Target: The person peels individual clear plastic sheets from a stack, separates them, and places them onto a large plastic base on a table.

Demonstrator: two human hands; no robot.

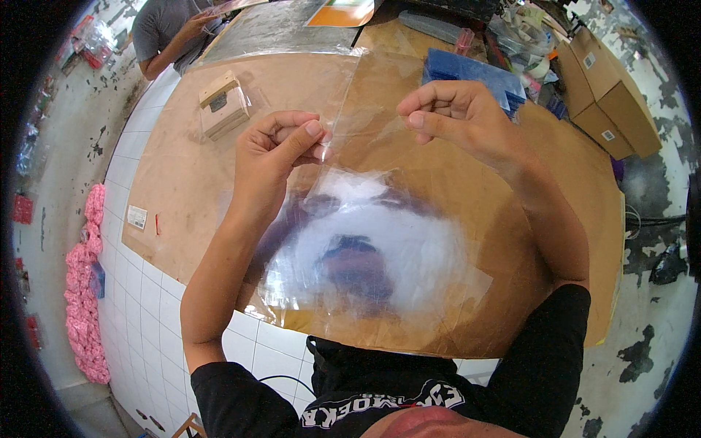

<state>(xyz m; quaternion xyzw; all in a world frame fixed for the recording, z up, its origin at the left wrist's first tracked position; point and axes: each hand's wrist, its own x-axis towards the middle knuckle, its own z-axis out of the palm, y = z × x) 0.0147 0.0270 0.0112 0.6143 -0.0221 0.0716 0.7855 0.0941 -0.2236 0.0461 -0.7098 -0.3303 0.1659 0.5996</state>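
The left hand (281, 142) appears to pinch a clear plastic film (339, 109) between thumb and forefinger. The right hand (460, 120) is well apart from it, thumb and fingertips drawn close; whether film lies between them, I cannot tell. Handling it well likely calls for a light grip at the very edge, even tension, and keeping creases away. Clear plastic sheeting (431, 270) lies flat on the desk (175, 190), the hands above its 11 and 1 o'clock. Its long axis seems to run 9 to 3, though glare blurs its outline; one corner points toward 4. The film's visible edge slants from 7 toward 1.
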